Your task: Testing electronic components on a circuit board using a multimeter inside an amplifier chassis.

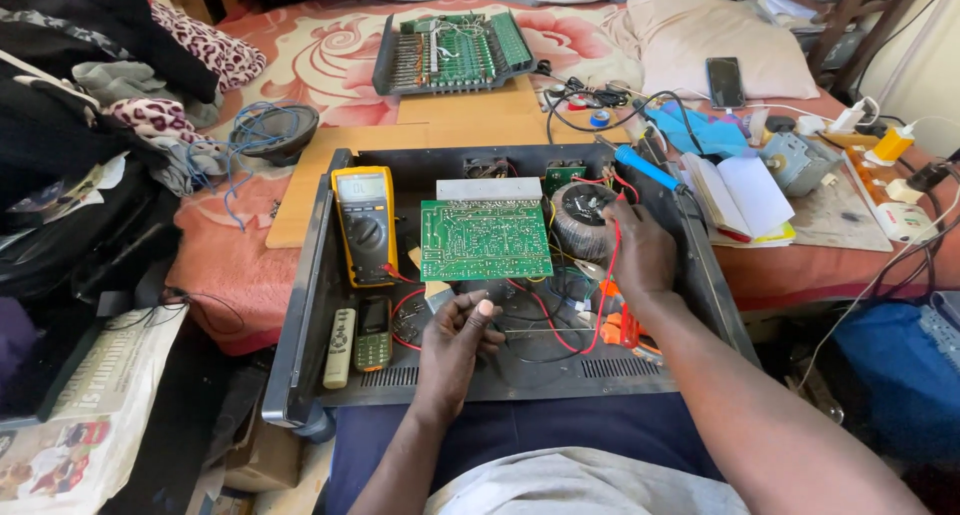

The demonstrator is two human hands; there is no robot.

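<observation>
Red test lead [607, 275] is running under the right hand [640, 255], whose fingers are curled around what looks like a probe and pressing down just right of the green circuit board [485, 239], beside the round toroidal transformer [583, 215]. The left hand [462, 333] is hovering just below that board, thumb and fingertips pinched together; whether they are gripping a second probe or a thin wire I cannot tell. Both hands are working inside the open black metal chassis [310, 315], so the cover is already off and the board is lying exposed, loose on top of the wiring. Left of the board, the yellow multimeter [365, 225] is lying in the chassis with its leads plugged in, which suggests measuring is under way rather than finished. Below the meter, a small remote control [340, 347] and a keypad phone [373, 332] are resting side by side. Nothing is looking reassembled yet.
</observation>
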